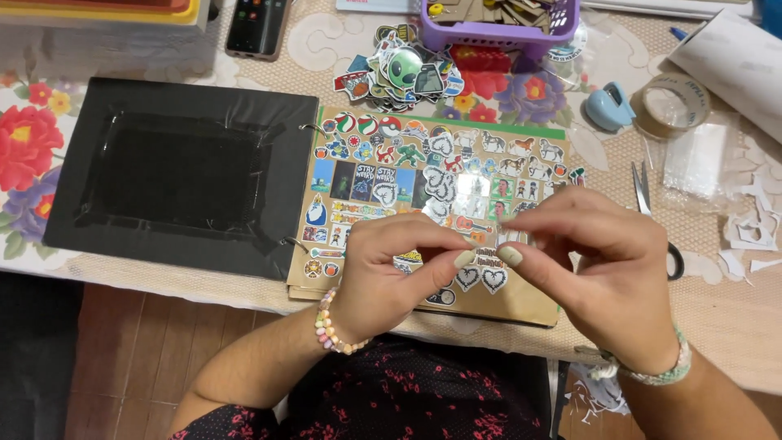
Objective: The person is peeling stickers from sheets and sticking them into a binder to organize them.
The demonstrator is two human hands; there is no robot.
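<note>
Head view: my left hand (383,273) and right hand (599,273) met fingertip to fingertip, pinching small sticker (489,242) between them, above scrapbook page (521,301) near its front edge; both equally near.

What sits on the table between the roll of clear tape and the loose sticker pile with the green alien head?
In the head view, a small blue tape dispenser lies beside the roll of clear tape; between it and the sticker pile is bare floral tablecloth.

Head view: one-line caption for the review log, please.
Left hand and right hand pinch a small sticker above a sticker-covered scrapbook page; scissors lie alongside.
</note>
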